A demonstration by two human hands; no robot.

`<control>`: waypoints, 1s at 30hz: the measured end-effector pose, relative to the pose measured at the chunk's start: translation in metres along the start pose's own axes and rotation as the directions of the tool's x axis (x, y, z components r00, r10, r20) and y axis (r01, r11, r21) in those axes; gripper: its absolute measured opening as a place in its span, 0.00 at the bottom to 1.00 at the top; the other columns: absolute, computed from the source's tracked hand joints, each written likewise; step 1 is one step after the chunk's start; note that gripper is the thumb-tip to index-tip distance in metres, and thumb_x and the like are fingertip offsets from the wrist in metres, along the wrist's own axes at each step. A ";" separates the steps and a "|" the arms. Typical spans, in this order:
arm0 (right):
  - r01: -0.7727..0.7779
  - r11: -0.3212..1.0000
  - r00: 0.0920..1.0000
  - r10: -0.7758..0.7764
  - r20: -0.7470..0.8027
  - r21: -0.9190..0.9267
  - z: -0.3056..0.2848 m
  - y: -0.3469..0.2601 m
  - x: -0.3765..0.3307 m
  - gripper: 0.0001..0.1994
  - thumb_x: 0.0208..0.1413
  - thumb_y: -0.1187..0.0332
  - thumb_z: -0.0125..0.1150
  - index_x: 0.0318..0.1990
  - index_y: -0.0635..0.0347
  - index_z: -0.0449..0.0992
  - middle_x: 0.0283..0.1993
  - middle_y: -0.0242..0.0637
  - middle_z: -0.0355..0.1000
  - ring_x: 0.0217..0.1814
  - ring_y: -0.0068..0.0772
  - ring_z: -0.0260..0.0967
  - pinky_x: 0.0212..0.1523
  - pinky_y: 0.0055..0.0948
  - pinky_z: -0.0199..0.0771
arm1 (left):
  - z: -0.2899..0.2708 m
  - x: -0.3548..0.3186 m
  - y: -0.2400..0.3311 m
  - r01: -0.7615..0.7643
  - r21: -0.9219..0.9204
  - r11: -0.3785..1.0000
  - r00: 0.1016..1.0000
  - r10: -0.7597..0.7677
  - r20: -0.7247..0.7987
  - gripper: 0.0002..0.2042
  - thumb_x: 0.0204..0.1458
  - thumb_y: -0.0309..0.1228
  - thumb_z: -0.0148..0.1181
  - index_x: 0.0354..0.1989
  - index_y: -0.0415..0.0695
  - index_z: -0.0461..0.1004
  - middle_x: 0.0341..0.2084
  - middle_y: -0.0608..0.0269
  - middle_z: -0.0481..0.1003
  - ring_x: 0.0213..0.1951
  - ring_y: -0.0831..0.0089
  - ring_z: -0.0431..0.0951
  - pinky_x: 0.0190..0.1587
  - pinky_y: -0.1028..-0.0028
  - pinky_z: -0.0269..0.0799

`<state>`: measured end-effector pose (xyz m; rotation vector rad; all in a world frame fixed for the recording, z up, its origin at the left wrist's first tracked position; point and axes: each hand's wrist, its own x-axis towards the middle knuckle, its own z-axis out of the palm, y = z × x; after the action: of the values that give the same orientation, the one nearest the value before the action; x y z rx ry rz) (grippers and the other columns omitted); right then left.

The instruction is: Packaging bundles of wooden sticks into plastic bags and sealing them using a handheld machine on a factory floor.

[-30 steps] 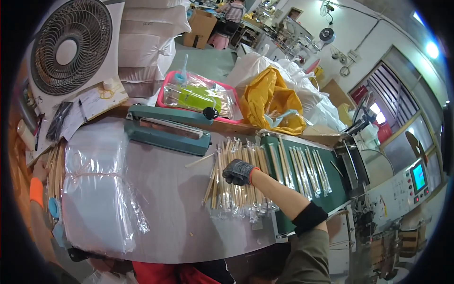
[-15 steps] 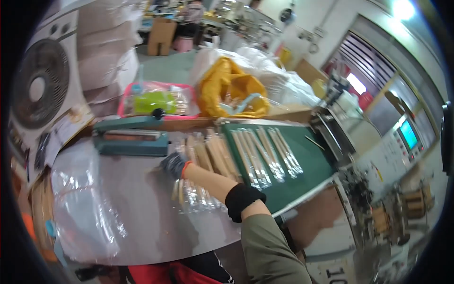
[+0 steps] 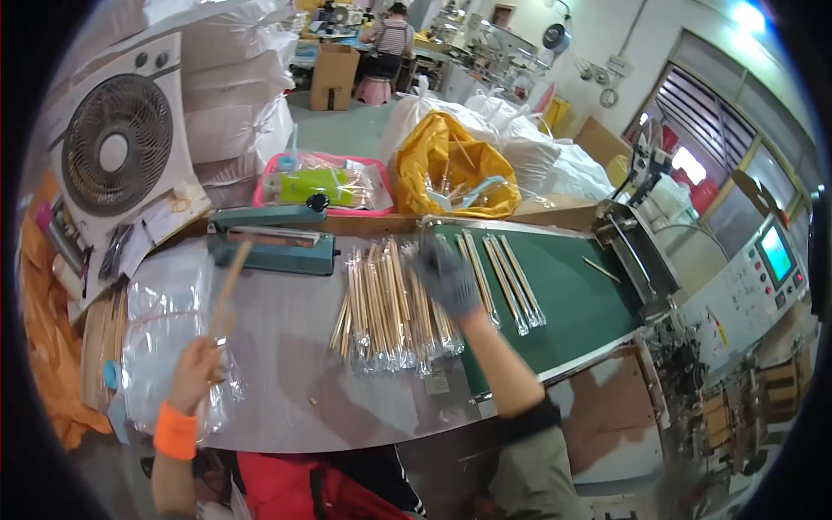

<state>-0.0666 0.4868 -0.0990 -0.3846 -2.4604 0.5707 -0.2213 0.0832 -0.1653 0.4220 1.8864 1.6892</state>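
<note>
My left hand (image 3: 198,374), bare with an orange wristband, is closed around a blurred light wooden stick (image 3: 227,290) that points up and away; whether it is one or more is unclear. My right hand (image 3: 451,282), in a dark grey glove, reaches over the left edge of the green conveyor belt (image 3: 568,295). Its fingers are smeared by motion. Beside and partly under it lies a row of thin wooden sticks in clear plastic sleeves (image 3: 381,303) on the grey table (image 3: 286,390). More sleeved sticks (image 3: 513,282) rest on the belt, right of that hand.
A teal bag sealer (image 3: 282,251) stands at the table's back. Flat clear bags (image 3: 165,347) lie at left, near a fan (image 3: 117,147). Behind are a pink tray (image 3: 325,208) and a yellow sack (image 3: 459,208). A machine panel (image 3: 771,260) is at right. Another person (image 3: 392,39) sits far off.
My right hand has moved right, from the left side of the sleeved sticks to the belt's edge. My left hand has come into view with the wooden stick. The view has shifted.
</note>
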 end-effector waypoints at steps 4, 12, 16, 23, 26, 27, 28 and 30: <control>0.153 0.982 0.984 -0.162 -0.071 -0.114 0.005 -0.012 -0.187 0.16 0.48 0.68 0.59 0.44 0.63 0.68 0.41 0.46 0.70 0.43 0.45 0.68 0.43 0.36 0.68 | 0.086 0.039 -0.024 -0.029 -0.156 0.987 0.985 0.055 0.165 0.12 0.54 0.32 0.50 0.43 0.39 0.64 0.25 0.65 0.69 0.23 0.80 0.69 0.26 0.79 0.67; -0.454 0.889 0.886 0.458 -0.075 0.062 0.075 0.087 -0.188 0.20 0.51 0.58 0.52 0.47 0.64 0.66 0.43 0.51 0.68 0.49 0.50 0.64 0.49 0.41 0.64 | 0.225 0.142 -0.056 -0.539 0.436 0.721 0.840 0.497 0.217 0.38 0.43 0.47 0.60 0.57 0.36 0.54 0.46 0.40 0.66 0.48 0.49 0.67 0.51 0.61 0.61; -0.469 0.854 0.801 0.519 0.298 -0.227 0.081 0.039 -0.135 0.20 0.48 0.62 0.54 0.47 0.63 0.66 0.45 0.54 0.67 0.45 0.52 0.65 0.46 0.43 0.64 | 0.295 0.114 -0.073 -0.348 0.632 0.692 0.917 0.391 0.077 0.41 0.43 0.53 0.55 0.61 0.39 0.47 0.55 0.40 0.55 0.56 0.44 0.56 0.56 0.54 0.52; -0.098 0.995 0.987 0.095 -0.131 -0.015 0.119 -0.034 -0.217 0.15 0.45 0.72 0.51 0.43 0.66 0.70 0.40 0.50 0.70 0.42 0.50 0.67 0.45 0.38 0.66 | 0.243 0.025 -0.076 -0.360 0.525 0.771 0.877 0.472 -0.091 0.43 0.43 0.54 0.55 0.62 0.41 0.46 0.56 0.35 0.52 0.57 0.40 0.52 0.58 0.50 0.46; -0.303 0.918 0.953 0.293 0.080 0.256 0.112 -0.019 -0.217 0.11 0.46 0.77 0.51 0.40 0.66 0.71 0.36 0.46 0.72 0.38 0.36 0.71 0.42 0.30 0.68 | 0.198 0.020 -0.052 -0.415 0.652 0.635 0.793 0.604 -0.084 0.40 0.44 0.53 0.54 0.61 0.42 0.49 0.56 0.35 0.51 0.57 0.41 0.51 0.58 0.52 0.47; -0.265 0.912 0.958 0.287 -0.026 0.313 0.117 -0.012 -0.216 0.10 0.48 0.78 0.49 0.38 0.66 0.71 0.32 0.40 0.73 0.33 0.33 0.70 0.39 0.29 0.69 | 0.167 0.031 -0.041 -0.518 0.647 0.560 0.721 0.692 -0.022 0.38 0.45 0.49 0.56 0.61 0.42 0.49 0.57 0.39 0.51 0.56 0.45 0.55 0.55 0.56 0.53; -0.179 0.969 0.984 0.175 0.038 0.171 0.111 -0.003 -0.213 0.10 0.48 0.79 0.48 0.39 0.66 0.72 0.32 0.38 0.72 0.32 0.31 0.70 0.36 0.28 0.69 | 0.123 0.038 -0.030 -0.606 0.640 0.472 0.641 0.766 0.041 0.37 0.45 0.45 0.58 0.61 0.42 0.49 0.57 0.42 0.51 0.55 0.50 0.59 0.53 0.61 0.60; -0.296 0.926 0.955 0.280 0.099 0.237 0.091 0.001 -0.219 0.10 0.49 0.80 0.45 0.38 0.66 0.72 0.32 0.35 0.72 0.30 0.27 0.69 0.29 0.25 0.70 | 0.043 0.041 -0.007 -0.412 0.493 0.766 0.821 0.547 -0.164 0.17 0.48 0.38 0.54 0.46 0.45 0.68 0.32 0.58 0.74 0.36 0.59 0.75 0.41 0.67 0.69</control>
<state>0.0526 0.3739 -0.2704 -0.6388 -2.3667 1.0183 -0.2266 0.1403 -0.1823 0.9578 2.5721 1.6938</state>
